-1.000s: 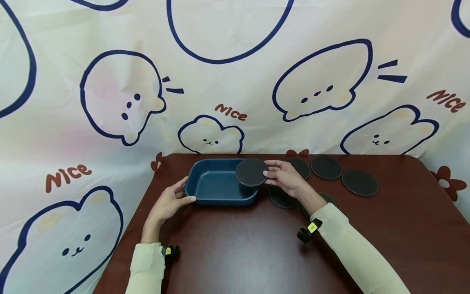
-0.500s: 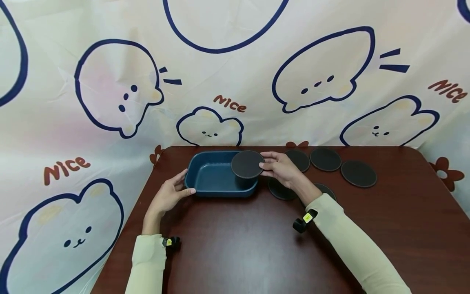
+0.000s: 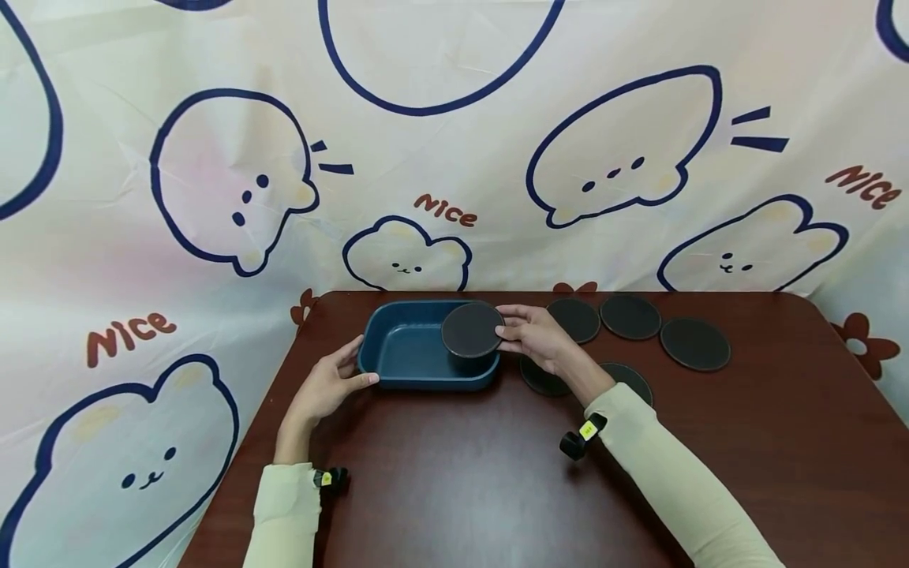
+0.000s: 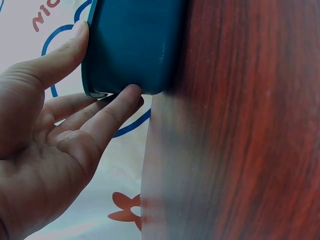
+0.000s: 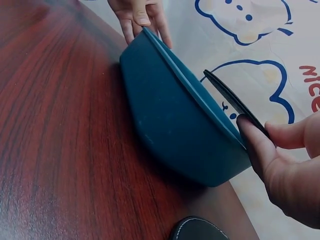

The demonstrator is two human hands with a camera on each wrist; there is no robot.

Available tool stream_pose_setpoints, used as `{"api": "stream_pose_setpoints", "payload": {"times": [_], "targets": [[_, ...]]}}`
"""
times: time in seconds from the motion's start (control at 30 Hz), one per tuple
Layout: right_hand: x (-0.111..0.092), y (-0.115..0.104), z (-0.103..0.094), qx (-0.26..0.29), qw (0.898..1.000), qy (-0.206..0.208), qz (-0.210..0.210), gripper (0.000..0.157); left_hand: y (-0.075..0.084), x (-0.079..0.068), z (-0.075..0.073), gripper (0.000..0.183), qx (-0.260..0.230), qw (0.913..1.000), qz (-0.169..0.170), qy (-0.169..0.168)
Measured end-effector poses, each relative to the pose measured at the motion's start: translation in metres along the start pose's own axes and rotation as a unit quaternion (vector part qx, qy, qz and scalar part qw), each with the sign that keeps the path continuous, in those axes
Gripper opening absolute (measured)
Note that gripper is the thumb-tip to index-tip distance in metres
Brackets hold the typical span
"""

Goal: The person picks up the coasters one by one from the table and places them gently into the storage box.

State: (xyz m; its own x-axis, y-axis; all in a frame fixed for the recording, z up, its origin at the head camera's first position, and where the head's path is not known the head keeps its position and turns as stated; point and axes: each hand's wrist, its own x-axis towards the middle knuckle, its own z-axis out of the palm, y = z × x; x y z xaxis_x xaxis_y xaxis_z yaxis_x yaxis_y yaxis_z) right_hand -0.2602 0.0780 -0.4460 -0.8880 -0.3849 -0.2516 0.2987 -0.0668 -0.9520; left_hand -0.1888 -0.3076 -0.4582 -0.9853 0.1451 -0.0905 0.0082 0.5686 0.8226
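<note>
Now, beyond a left hand spread against the tray, the right hand pinches a coaster that has edged farther over the tray's right end, seemingly better placed above it.

Tray smooth, plastic-looking; discs matt, leather-like; table glossy, wood-grained; backdrop creased, cloth-like.

Brown table, pale backdrop, blue cartoon faces; red "Nice" lettering, red flowers
</note>
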Motion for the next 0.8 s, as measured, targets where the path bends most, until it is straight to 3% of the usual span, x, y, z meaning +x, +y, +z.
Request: {"api": "stream_pose_setpoints", "payload": {"times": [0.43,0.8], "targets": [[0.003,0.001,0.009,-0.019,1.000,0.005,-0.012,0.053,-0.001,0.000,0.002,0.085,0.008,0.9999,-0.007,-0.003],[0.006,-0.002,0.015,-0.076,0.997,0.008,-0.014,0.053,0.000,-0.001,0.001,0.086,0.005,1.0000,-0.004,0.000]]}}
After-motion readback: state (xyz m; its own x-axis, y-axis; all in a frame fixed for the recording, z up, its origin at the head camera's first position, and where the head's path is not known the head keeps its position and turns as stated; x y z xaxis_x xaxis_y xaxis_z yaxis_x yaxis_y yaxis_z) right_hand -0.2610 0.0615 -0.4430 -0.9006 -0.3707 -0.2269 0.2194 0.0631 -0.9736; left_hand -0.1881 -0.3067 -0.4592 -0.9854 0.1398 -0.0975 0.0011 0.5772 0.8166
